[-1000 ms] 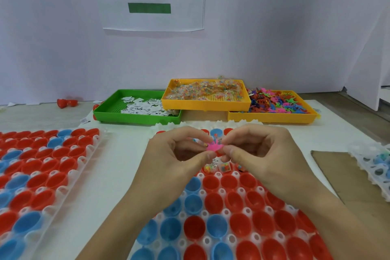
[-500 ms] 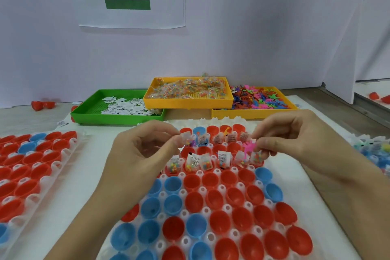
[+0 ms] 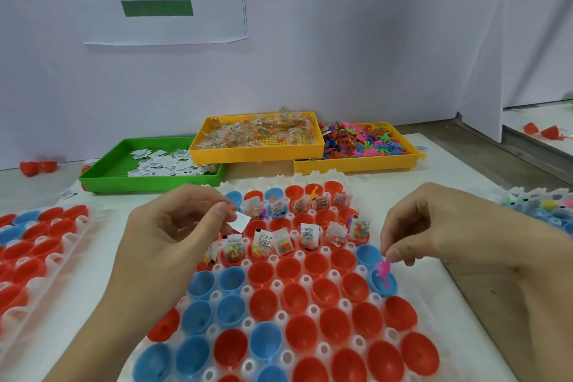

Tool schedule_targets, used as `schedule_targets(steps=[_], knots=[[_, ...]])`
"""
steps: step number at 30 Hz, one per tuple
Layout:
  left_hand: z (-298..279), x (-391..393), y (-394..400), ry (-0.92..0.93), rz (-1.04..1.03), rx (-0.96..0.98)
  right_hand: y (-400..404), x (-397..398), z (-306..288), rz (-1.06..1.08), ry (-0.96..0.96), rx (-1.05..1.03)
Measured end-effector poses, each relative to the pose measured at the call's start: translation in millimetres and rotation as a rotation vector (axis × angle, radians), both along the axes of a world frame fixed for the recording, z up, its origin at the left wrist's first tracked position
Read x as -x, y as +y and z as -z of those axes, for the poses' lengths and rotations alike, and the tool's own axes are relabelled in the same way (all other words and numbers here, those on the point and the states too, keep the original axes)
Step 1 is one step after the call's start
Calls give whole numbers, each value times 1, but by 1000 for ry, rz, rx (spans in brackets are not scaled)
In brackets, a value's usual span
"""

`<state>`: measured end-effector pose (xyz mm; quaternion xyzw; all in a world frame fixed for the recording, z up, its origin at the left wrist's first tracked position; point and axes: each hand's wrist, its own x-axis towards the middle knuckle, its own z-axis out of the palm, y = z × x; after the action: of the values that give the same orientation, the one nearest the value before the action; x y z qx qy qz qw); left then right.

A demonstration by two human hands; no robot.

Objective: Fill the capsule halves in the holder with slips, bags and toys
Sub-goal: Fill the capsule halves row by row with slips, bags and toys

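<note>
Lowered, right hand pinches pink toy over blue half; left hand pinches half-hidden slip.

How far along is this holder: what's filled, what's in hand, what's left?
Done: the two far rows hold slips and bags. In hand: the right hand pinches a pink toy over a blue half at the holder's right edge; the left hand pinches a slip. Left: the near rows look empty.
</note>
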<state>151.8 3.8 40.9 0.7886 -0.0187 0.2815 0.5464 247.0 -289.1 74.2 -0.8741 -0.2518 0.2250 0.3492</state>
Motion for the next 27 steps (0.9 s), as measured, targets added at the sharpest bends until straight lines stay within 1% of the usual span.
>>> schedule_targets(steps=[11,22,27], knots=[[1,0,-1,3,-13,-22,2,-2,5,5,21,33],[0,1,1,4,-69,-56,-3,-7,14,42,-59,48],[-1,0,3,-10,-97,-65,1,-7,12,63,-124,6]])
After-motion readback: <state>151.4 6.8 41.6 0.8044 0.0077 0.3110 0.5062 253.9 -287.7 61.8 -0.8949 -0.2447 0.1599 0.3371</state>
